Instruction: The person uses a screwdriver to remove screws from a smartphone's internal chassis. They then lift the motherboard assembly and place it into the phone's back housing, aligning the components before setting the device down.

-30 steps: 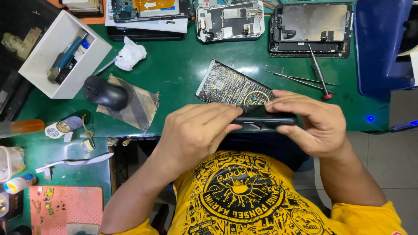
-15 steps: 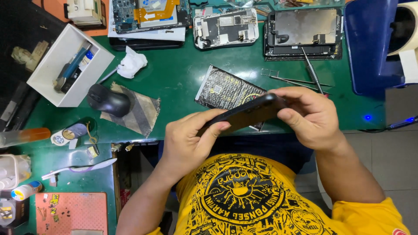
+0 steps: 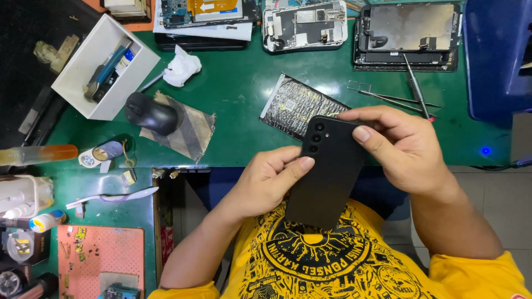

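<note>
While both hands clamp a black phone [image 3: 328, 174] back-side up above the near edge of the green worktop [image 3: 238, 99], the left hand [image 3: 266, 182] grips its left side and the right hand [image 3: 407, 147] its top. A white box [image 3: 105, 66] at the far-left corner holds small tools; opened phones [image 3: 305, 25] line the far edge.

The black phone [image 3: 327, 171] looks matt and smooth (maybe plastic); the green mat [image 3: 238, 99] shines, the tweezers [image 3: 388, 97] are metal.

bright even overhead light, soft shadows, sharp focus, slight wide-angle bend at edges
</note>
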